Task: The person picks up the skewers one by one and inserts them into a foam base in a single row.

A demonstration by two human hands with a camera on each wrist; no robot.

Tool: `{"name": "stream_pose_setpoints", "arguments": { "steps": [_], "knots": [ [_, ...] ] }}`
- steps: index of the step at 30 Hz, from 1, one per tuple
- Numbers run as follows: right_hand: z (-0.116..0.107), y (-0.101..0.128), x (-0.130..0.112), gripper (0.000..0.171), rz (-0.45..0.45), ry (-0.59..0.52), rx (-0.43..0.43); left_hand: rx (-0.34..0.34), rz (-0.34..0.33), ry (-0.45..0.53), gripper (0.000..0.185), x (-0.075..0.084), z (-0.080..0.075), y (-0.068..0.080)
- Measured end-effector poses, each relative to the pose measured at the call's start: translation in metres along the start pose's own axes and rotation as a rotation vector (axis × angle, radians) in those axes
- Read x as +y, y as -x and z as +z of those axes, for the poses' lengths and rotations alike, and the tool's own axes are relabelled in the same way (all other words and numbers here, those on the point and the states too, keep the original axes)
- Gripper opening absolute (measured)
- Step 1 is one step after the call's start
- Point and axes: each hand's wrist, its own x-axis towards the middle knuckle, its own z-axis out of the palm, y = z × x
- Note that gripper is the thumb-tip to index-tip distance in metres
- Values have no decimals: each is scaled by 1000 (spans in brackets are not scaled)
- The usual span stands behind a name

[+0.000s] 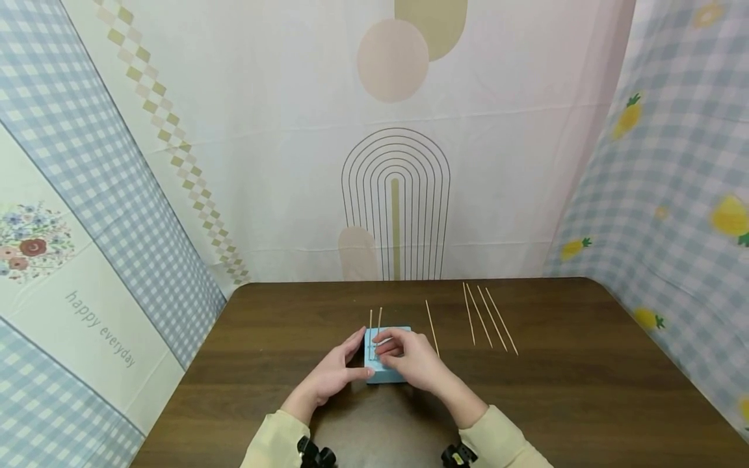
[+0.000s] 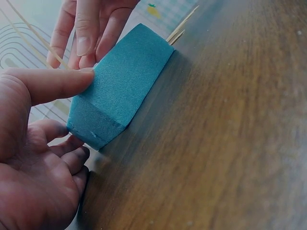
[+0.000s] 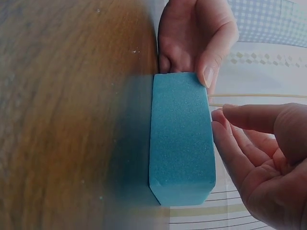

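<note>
A light-blue foam block (image 1: 386, 375) sits on the table, with two thin wooden sticks (image 1: 370, 331) standing upright from its top near the left side. My left hand (image 1: 333, 374) holds the block's left end, thumb on its near top edge and fingers round the side. Above the block's top, my right hand (image 1: 415, 357) has its fingers loosely bent close to the right-hand stick. In the right wrist view the right thumb (image 3: 254, 116) covers part of that stick; finger and thumb do not visibly close on it.
A single loose stick (image 1: 431, 323) lies just right of the block. Several more sticks (image 1: 481, 314) lie farther right on the brown wooden table (image 1: 585, 390). Patterned cloths hang behind and at both sides.
</note>
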Motion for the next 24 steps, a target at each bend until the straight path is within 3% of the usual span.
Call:
{"name": "stream_pose_setpoints", "arguments": {
  "steps": [24],
  "knots": [
    [-2, 1, 1, 30, 22, 58, 6, 14, -9, 15, 92, 1, 2, 1]
  ]
}}
